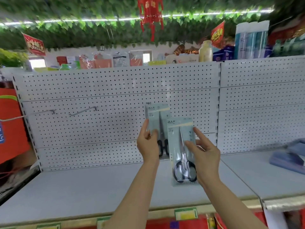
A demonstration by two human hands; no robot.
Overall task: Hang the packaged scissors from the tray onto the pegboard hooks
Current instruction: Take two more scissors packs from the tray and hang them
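Two bare forearms reach up from the bottom edge over the grey shelf (82, 192), each hand carrying one pack of scissors. Nearest is the right hand (207, 160), its fingers (200, 135) loosely spread and pinching the right scissors pack (180, 146) by its right edge: thumb across the front of the card, index finger stretched up along the side. That pack stands upright, black handles at the bottom below the thumb, pale blue header card above the fingertips. Just left of it and a little farther in, the left hand (148, 146) pinches the left scissors pack (157, 119) between thumb and fingers at the card's lower left part. This pack is also upright, its top higher than the other's; the near pack overlaps its lower right side. Whether its header already sits on a hook cannot be told.

Behind both packs runs the white pegboard (107, 129). Well to the left of the left fingers, two bare wire hooks stick out of it: the nearer hook (84, 110) and the far-left hook (47, 111). To the right of the right fingers, on the shelf, lies a blurred blue-grey tray (288, 161). Above the pegboard, packaged goods (105, 61) line the top, under green leaf garlands and a red lantern (151, 14).
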